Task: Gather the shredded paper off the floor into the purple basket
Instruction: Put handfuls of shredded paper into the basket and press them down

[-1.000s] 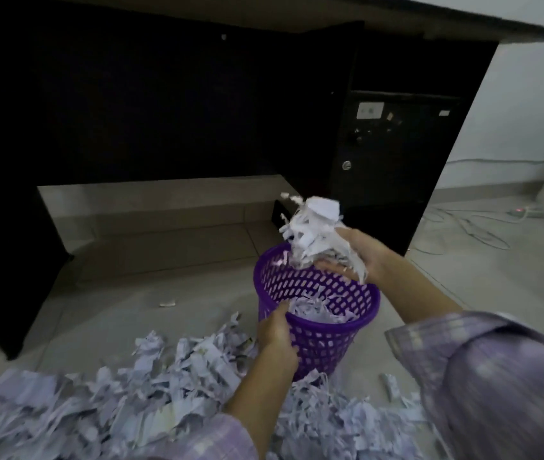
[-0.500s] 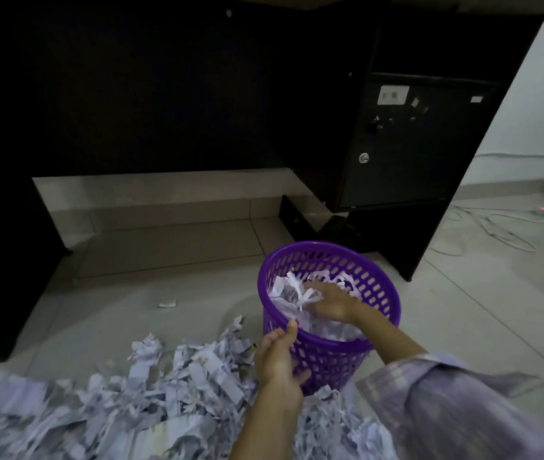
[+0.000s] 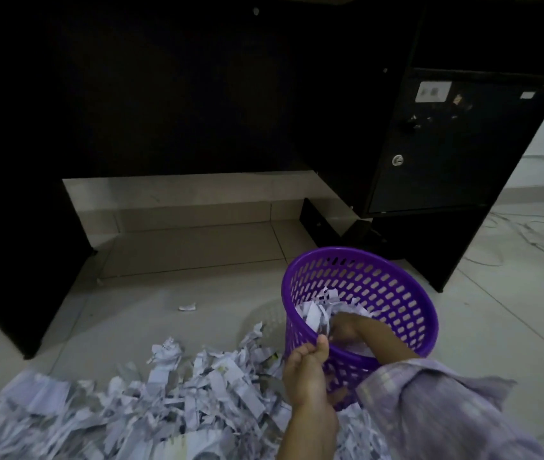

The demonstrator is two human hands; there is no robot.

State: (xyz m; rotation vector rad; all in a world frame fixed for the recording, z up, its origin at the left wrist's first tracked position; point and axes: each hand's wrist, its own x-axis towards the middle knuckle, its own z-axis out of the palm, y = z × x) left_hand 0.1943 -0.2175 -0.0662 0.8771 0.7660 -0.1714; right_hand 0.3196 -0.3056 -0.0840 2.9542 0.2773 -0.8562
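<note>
The purple basket stands on the tiled floor, tipped slightly toward me, with shredded paper inside it. My left hand grips its near rim, thumb over the edge and fingers on the outer wall. My right hand is down inside the basket and presses on the paper there, its fingertips buried among the strips. A big heap of shredded paper lies on the floor to the left of the basket and in front of it.
A black desk with a locked cabinet door stands close behind the basket. One stray scrap lies on the tiles ahead. Cables trail over the floor at the far right.
My right hand dropped its clump of paper into the basket and pushed down inside. My left hand let go briefly, then took the rim again. The view moved closer.
</note>
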